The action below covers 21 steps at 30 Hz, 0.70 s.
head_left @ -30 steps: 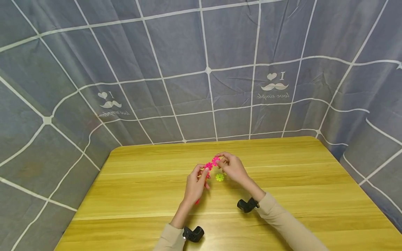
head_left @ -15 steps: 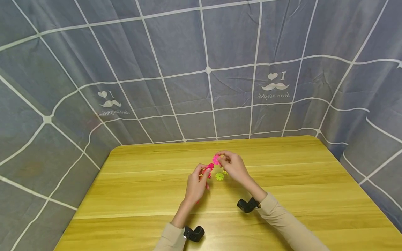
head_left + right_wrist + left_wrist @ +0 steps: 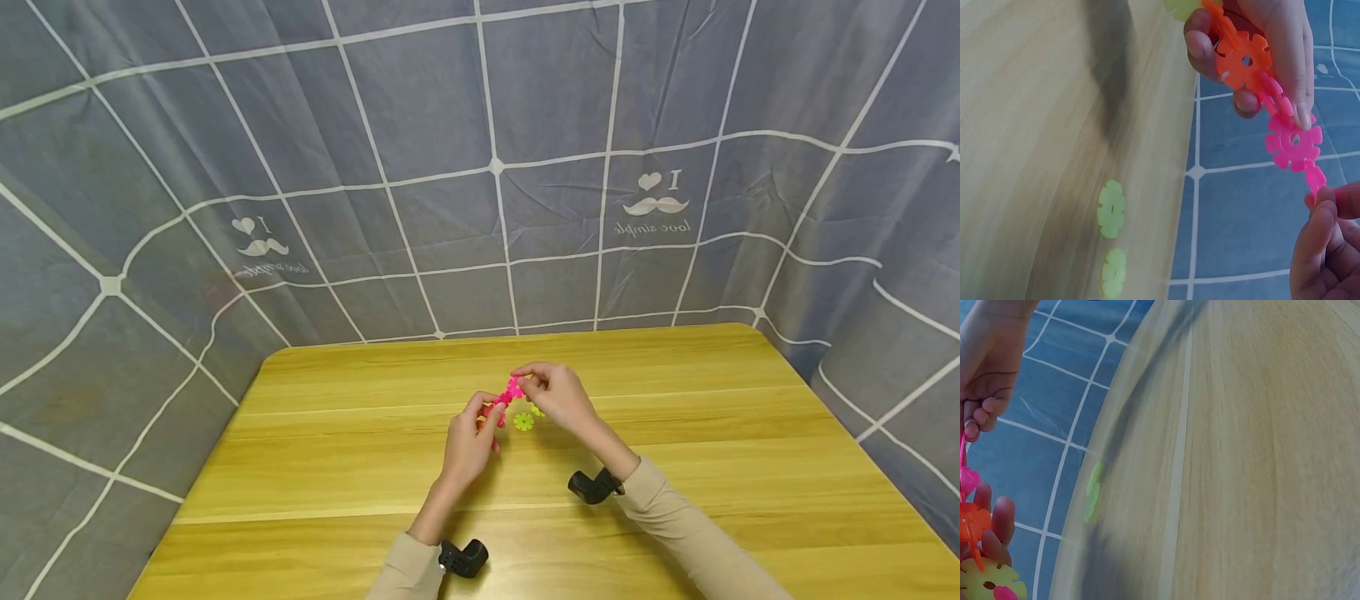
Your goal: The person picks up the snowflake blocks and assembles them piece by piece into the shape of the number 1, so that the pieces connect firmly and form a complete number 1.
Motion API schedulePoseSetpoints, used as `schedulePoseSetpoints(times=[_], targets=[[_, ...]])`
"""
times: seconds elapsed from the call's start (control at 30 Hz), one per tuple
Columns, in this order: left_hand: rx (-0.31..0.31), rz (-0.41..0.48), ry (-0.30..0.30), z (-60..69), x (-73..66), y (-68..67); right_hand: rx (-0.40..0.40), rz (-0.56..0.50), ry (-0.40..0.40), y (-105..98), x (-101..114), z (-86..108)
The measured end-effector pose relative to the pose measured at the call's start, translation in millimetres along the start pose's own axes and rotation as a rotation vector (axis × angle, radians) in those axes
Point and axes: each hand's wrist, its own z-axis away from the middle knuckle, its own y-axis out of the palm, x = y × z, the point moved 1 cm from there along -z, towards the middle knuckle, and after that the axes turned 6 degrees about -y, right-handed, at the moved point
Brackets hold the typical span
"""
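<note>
A chain of notched flower-shaped discs hangs from the left hand [image 3: 467,446]; in the right wrist view it shows yellow, orange [image 3: 1238,65] and pink pieces linked edge to edge. The left thumb and fingers pinch the chain by a pink disc [image 3: 1285,147]. At its far end a small pink disc [image 3: 1315,177], seen nearly edge-on, touches that disc's rim and is pinched by the right hand [image 3: 562,404]. The left wrist view shows the orange piece [image 3: 974,524] and a yellow disc [image 3: 990,581] by the left fingers.
Two yellow-green discs [image 3: 1111,209] lie on the wooden table [image 3: 337,467] below the right hand, one [image 3: 524,422] nearer the left hand. A grey curtain with white lines [image 3: 435,225] stands behind the table's back edge. Each wrist wears a black device.
The right hand's pink disc has turned and now meets the end of the chain; half a second ago a small gap lay between them. The left hand has tilted its pink disc slightly.
</note>
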Motion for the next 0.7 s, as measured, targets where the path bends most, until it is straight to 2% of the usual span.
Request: schedulePoseSetpoints(times=[0.17, 0.33, 0.57, 0.7], targets=[[0.002, -0.023, 0.015, 0.5, -0.9, 0.5, 0.009, 0.010, 0.002, 0.0, 1.9, -0.3], [0.004, -0.039, 0.039, 1.5, -4.0, 2.2, 0.014, 0.023, -0.029, -2.2, 4.6, -2.2], [-0.006, -0.035, 0.044, 3.3, -4.0, 4.0, 0.089, 0.016, -0.042, -4.5, 4.5, -3.2], [-0.023, -0.039, 0.063, 4.0, -3.1, 5.4, 0.093, 0.006, -0.037, -3.6, 4.0, -2.6]])
